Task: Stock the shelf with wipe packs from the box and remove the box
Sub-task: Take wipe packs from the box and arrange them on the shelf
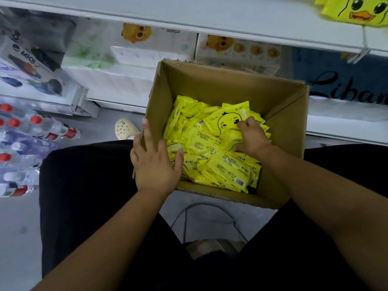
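r fingers (pixel 246 123) curled on wipe pack (pixel 223 120) in box (pixel 210 85), l fingers (pixel 146 132) straight on box wall

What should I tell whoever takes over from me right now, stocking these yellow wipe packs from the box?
Left hand: fingers straight, resting across the left wall of the cardboard box.
Right hand: inside the box, fingers curled on a duck-face pack at the top of the pile.
Things: the box sits open between the knees, in front of the shelf, with many wipe packs inside.
Done: yellow duck-print packs lie on the upper shelf; whether they came from this box cannot be told.
Left: move the packs to the shelf, then remove the box.
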### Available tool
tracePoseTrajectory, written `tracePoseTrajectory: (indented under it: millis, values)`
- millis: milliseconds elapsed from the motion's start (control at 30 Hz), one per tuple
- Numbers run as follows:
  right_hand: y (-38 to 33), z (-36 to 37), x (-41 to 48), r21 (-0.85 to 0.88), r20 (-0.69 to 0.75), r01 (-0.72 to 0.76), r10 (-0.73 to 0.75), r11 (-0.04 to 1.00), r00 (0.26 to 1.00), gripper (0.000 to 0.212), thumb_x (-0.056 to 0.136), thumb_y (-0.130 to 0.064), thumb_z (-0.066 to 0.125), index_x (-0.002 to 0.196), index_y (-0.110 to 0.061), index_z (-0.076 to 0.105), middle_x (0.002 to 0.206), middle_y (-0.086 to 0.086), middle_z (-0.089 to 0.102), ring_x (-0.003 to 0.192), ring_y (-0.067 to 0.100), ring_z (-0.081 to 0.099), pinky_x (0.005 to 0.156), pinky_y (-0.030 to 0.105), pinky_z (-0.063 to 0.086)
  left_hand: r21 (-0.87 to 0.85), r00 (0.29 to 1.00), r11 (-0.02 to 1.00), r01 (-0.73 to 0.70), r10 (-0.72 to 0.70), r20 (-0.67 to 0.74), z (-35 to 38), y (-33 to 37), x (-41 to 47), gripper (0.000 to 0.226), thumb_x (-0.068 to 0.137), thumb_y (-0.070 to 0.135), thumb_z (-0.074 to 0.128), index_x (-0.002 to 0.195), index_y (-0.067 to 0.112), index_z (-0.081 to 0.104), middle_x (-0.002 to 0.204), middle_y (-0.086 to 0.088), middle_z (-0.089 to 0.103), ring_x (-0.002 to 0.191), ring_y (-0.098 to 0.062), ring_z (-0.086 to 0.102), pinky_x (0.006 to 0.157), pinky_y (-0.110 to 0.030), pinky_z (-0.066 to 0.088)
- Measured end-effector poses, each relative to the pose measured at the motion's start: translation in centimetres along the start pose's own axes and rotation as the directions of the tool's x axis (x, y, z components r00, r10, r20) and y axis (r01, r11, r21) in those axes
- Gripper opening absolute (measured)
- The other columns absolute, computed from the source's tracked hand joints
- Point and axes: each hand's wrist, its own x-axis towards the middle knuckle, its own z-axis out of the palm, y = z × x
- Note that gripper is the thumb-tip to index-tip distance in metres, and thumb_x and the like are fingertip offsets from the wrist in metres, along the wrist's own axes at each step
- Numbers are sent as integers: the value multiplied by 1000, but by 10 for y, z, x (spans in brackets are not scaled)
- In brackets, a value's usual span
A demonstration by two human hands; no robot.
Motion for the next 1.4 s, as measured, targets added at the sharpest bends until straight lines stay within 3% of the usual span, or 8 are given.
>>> tracePoseTrajectory:
  millis: [300,600,800,967,1100,1233,1300,1400]
  values:
    - [9,-1,-13,-68,-16,74,-75,995,997,60,86,-21,77,140,-11,54,161,10,27,142,35,35,115,42,31,-91,996,995,-27,19,-83,3,-3,-1,47,96,51,46,101,7,63,169,-15,13,144,-44,28,108,-60,31]
    - [17,7,-15,9,9,75,-75,997,997,68,79,-17,84,139,-12,51,152,12,31,123,39,54,101,43,49,-37,996,999,-33,30,-80,5,-3,-3,44,98,49,50,99,8,65,169,-16,10,145,-44,28,108,-58,33]
    - [21,5,-8,1,14,103,-103,995,995,44,84,-5,74,126,-5,64,156,11,29,123,40,54,101,42,49,-218,982,976,27,-66,-175,-3,4,-14,33,95,35,59,93,3,58,164,-29,18,144,-50,30,112,-62,33]
    - [8,-16,-14,199,15,72,-76,977,997,54,84,-13,81,133,-3,60,145,9,44,120,31,57,96,29,44,-399,964,896,-197,102,-247,-16,23,-17,29,96,29,65,109,4,64,160,-19,34,142,-35,37,113,-47,35]
    - [-12,-58,-44,317,-45,178,-172,932,984,54,81,-24,84,129,-7,65,130,11,61,117,29,57,98,34,45,-660,997,750,-48,75,12,-36,44,-17,52,92,40,72,134,14,54,154,-1,47,141,-17,42,112,-37,41]
    - [-21,-95,-89,559,32,286,-365,778,930,40,74,-46,85,106,-25,75,91,12,71,79,30,60,75,41,50,-748,937,645,153,147,318,-63,60,-10,84,79,51,81,149,26,42,151,10,48,140,-6,41,112,-27,34]
    - [-23,-103,-112,679,61,279,-431,679,900,46,69,-58,84,102,-27,76,90,23,68,75,36,58,75,48,50,-746,858,641,182,268,439,-78,61,-8,79,77,48,84,145,25,51,143,10,58,133,-6,51,115,-34,41]
    - [-31,-107,-144,795,76,221,-453,565,888,46,70,-49,87,107,-22,76,108,24,71,103,48,64,95,66,49,-771,772,610,182,397,496,-100,60,-14,40,83,30,84,120,20,72,111,3,77,110,-17,71,100,-47,54]
